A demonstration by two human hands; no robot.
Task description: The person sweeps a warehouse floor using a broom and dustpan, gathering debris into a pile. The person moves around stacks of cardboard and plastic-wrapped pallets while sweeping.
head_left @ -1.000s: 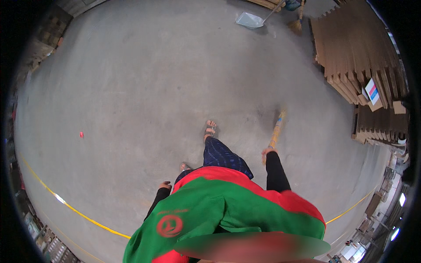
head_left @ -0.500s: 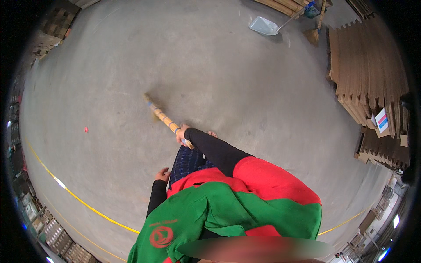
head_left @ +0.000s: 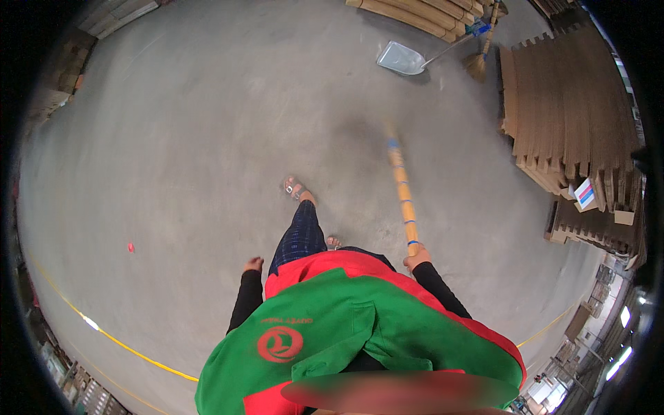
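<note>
My right hand [head_left: 418, 258] is wrapped round the handle end of a broom [head_left: 402, 190]. The pale handle is banded in blue and slants forward over the grey floor. Its brush end [head_left: 391, 129] is smeared by motion, with a dark shadow on the floor to its left. My left hand [head_left: 254, 264] hangs at my left side, next to my thigh, with nothing seen in it. Its fingers look loosely curled and a little apart.
A metal dustpan [head_left: 402, 58] with a long handle lies ahead, beside a second broom [head_left: 476, 67] and stacked long brown pieces [head_left: 408, 17]. Flattened cardboard [head_left: 574, 104] is stacked at the right. A small red scrap [head_left: 131, 247] lies left, near a yellow floor line [head_left: 138, 355].
The broom has swung from the front left across to the right, together with my right arm. My left foot has come forward into view. My left hand stays by my side.
</note>
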